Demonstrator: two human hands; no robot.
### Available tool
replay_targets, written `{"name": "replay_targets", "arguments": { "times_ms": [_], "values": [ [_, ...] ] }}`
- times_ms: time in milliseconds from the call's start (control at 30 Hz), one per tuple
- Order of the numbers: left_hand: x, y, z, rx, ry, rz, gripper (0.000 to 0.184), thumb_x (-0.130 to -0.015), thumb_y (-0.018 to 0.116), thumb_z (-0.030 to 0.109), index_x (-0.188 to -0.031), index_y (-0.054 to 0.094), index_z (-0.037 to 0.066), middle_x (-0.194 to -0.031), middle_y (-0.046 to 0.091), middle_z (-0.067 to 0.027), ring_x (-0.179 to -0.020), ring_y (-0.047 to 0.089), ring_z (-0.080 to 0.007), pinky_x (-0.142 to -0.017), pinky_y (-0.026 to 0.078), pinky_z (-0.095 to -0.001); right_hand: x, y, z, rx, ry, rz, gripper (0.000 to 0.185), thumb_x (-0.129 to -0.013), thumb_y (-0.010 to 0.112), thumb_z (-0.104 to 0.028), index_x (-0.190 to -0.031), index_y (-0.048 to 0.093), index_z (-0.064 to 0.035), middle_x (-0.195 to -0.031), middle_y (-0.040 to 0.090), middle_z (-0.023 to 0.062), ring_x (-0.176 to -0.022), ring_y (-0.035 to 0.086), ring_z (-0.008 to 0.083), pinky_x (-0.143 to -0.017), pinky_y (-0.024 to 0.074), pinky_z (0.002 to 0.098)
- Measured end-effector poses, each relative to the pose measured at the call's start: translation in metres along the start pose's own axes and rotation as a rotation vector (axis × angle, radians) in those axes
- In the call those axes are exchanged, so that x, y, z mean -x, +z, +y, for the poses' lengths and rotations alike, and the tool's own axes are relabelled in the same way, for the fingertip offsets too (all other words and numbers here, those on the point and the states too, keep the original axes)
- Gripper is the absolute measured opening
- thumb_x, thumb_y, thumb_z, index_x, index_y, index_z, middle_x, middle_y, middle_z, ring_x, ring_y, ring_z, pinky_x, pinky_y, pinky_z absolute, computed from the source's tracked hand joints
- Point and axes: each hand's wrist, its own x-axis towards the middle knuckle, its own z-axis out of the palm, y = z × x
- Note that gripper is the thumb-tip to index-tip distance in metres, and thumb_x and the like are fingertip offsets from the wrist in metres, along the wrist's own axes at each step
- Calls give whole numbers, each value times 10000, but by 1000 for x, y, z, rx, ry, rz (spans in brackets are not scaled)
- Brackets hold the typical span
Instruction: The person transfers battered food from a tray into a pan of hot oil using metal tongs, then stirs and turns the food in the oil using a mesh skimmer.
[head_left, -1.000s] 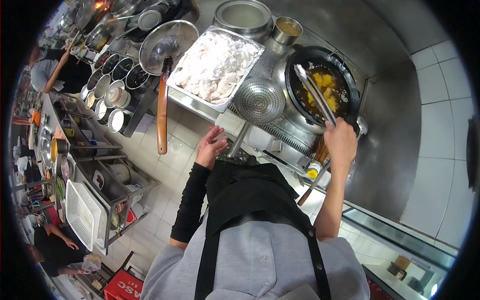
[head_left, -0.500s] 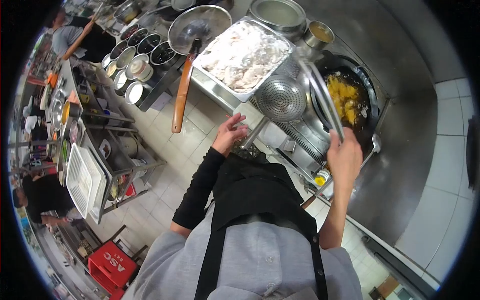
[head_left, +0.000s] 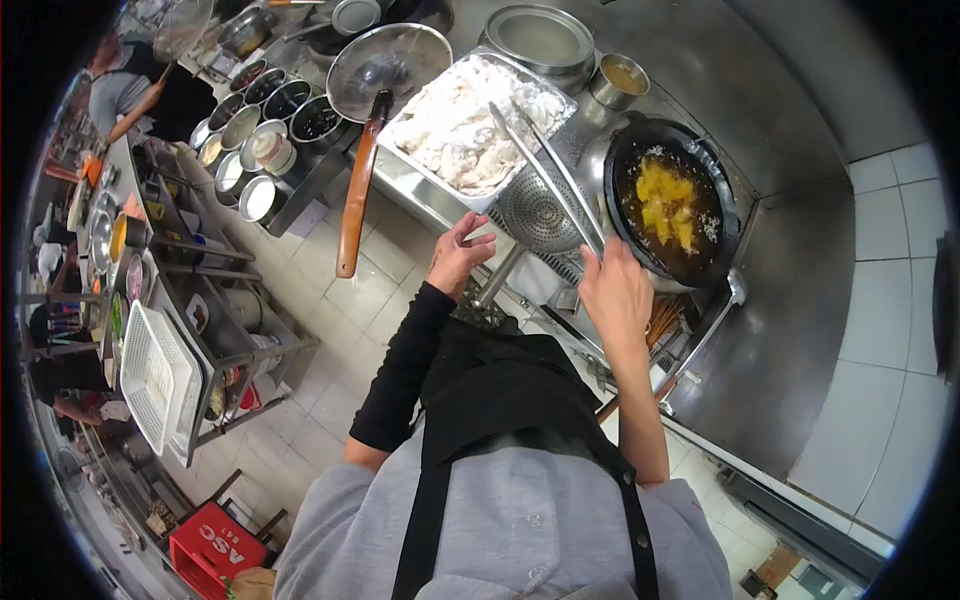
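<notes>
My right hand (head_left: pixel 617 290) grips a pair of long metal tongs (head_left: pixel 560 185). The tongs' tips are apart and reach over a metal tray (head_left: pixel 478 201) of white, flour-coated pieces (head_left: pixel 470 125). Whether the tips touch the pieces I cannot tell. To the right, yellow pieces (head_left: pixel 665 200) lie in dark oil in a black wok (head_left: pixel 738 215). My left hand (head_left: pixel 462 258) is held in the air below the tray, fingers apart and holding nothing. A perforated skimmer (head_left: pixel 545 207) rests between tray and wok, partly behind the tongs.
A strainer with a wooden handle (head_left: pixel 358 205) overhangs the counter at the left of the tray. A lidded pot (head_left: pixel 540 38) and a small metal pot (head_left: pixel 620 80) stand behind. A ladle (head_left: pixel 737 287) lies at the wok's right. Co-workers (head_left: pixel 130 95) are at the far left.
My right hand has swung the tongs left, from over the wok to over the tray of coated pieces. My left hand has stayed in nearly the same place.
</notes>
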Motion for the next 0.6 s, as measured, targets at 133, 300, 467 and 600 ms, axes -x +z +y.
{"name": "replay_targets", "arguments": {
  "times_ms": [133,300,467,600],
  "values": [
    [0,1,3,30,-23,7,832,-867,647,-73,-1577,214,-93,-1518,462,-170,-1279,562,-277,-1032,511,-386,18,-3,13,2,62,10,265,-974,628,-254,-948,623,10,-899,692,226,-776,697,441,-683,558,516],
    [0,1,2,16,-9,8,818,-871,633,-79,-1579,224,-80,-1519,465,-162,-1280,560,-274,-1030,508,-396,28,-5,27,-102,63,61,284,-973,628,-248,-982,651,35,-940,707,229,-823,697,441,-730,552,525],
    [9,-5,-3,-6,-44,1,756,-890,615,-51,-1573,292,-34,-1541,463,-156,-1269,572,-275,-1043,504,-395,34,-46,36,-115,195,68,266,-962,641,-239,-1008,668,22,-971,712,241,-871,689,450,-757,544,521],
    [26,-20,-20,-37,-117,-36,654,-908,599,-26,-1528,392,-27,-1530,486,-168,-1300,572,-282,-1052,516,-403,43,-73,75,34,454,32,250,-945,658,-247,-950,678,2,-937,709,252,-882,684,462,-759,538,529]
  ]
}}
